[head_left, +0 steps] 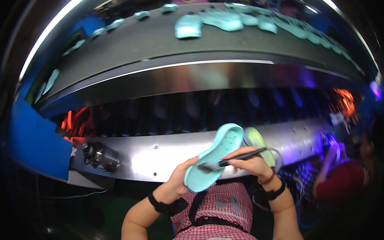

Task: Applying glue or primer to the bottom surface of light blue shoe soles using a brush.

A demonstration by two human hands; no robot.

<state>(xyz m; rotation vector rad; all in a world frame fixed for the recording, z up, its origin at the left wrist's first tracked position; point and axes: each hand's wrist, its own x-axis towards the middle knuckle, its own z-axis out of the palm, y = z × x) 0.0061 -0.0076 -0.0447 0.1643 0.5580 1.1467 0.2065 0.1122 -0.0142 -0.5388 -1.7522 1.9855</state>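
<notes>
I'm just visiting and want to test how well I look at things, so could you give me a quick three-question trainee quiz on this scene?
1. Which hand holds the black-handled brush?
2. True or false: the left hand holds nothing.
3. Beyond the metal ledge, the teal shoes lie on: A) a red cloth; B) a dark grey surface; C) a wooden shelf.

Key:
1. The right hand.
2. False; it holds a teal sole-shaped piece.
3. B.
</notes>
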